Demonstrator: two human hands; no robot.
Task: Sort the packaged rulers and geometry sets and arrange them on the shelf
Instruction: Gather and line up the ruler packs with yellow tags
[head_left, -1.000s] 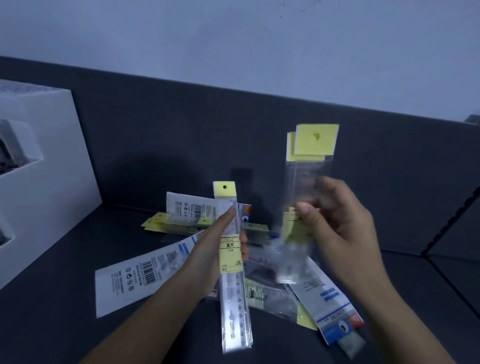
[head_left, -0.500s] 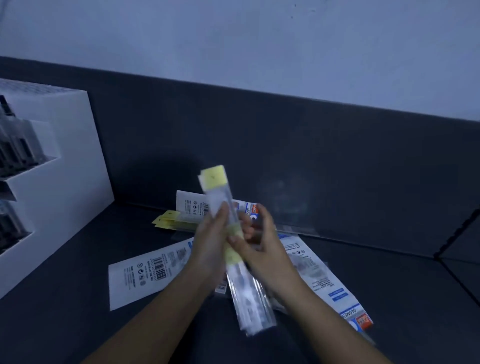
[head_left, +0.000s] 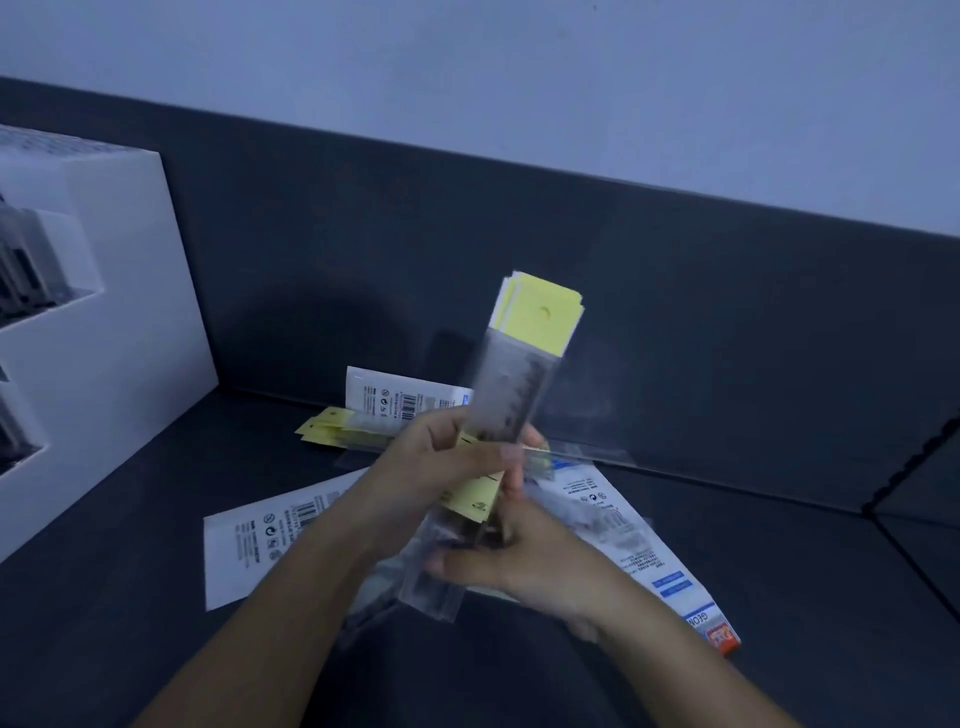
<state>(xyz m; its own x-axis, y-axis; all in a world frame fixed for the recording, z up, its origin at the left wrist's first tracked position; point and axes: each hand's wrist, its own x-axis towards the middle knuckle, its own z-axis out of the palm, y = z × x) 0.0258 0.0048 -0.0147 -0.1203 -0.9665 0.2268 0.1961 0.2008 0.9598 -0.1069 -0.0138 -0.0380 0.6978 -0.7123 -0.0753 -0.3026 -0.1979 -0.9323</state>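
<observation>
Ruler bundle (head_left: 511, 410) centre frame, tilted near upright, yellow header cards on top, held clear of the dark shelf (head_left: 779, 597). Change logged: a second ago each hand held its own pack; now they're stacked as one. Left hand (head_left: 441, 467) curls round the middle; right hand (head_left: 524, 561) grips the lower end, squaring edges, I judge. Geometry set packs (head_left: 623, 525) and loose rulers (head_left: 332, 431) lie beneath; white rack (head_left: 130, 312) at left. Shelving not yet done.
</observation>
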